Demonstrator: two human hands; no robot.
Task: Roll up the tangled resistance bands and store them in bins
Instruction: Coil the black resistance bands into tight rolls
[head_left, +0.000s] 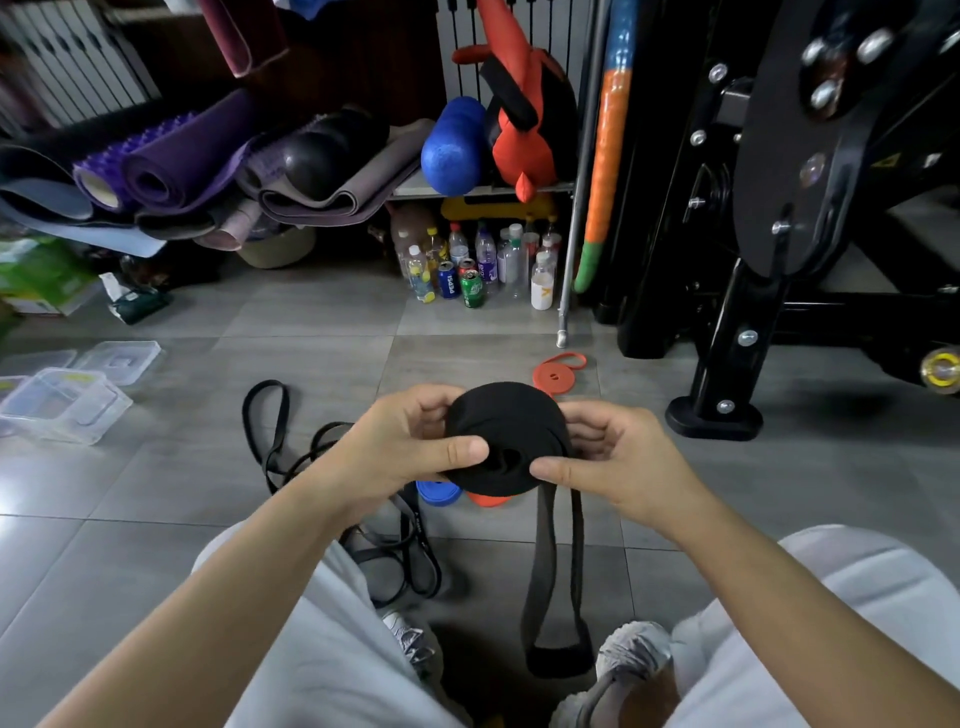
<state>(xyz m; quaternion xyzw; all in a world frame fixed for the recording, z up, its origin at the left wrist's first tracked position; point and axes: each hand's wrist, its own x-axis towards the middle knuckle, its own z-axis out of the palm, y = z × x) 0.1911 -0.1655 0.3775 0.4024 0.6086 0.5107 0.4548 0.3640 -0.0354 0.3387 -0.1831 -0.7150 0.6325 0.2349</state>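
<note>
A wide black resistance band (501, 426) is wound into a thick roll held up in front of me. My left hand (400, 447) grips the roll's left side, thumb across its face. My right hand (618, 462) pinches its right side. The band's unrolled tail (556, 587) hangs down in a loop to the floor between my shoes. Thin black bands (291, 452) lie tangled on the tiles to the left. A rolled orange band (558, 371) lies beyond the roll. A blue roll (439, 492) and an orange one (485, 500) peek out beneath my hands. Clear plastic bins (62, 405) sit at left.
A black exercise machine frame (727, 364) stands on the right, its foot close to the orange band. Bottles and cans (478, 270) crowd the floor under a shelf of yoga mats (182, 166) and foam rollers. Bin lids (122, 358) lie beside the bins.
</note>
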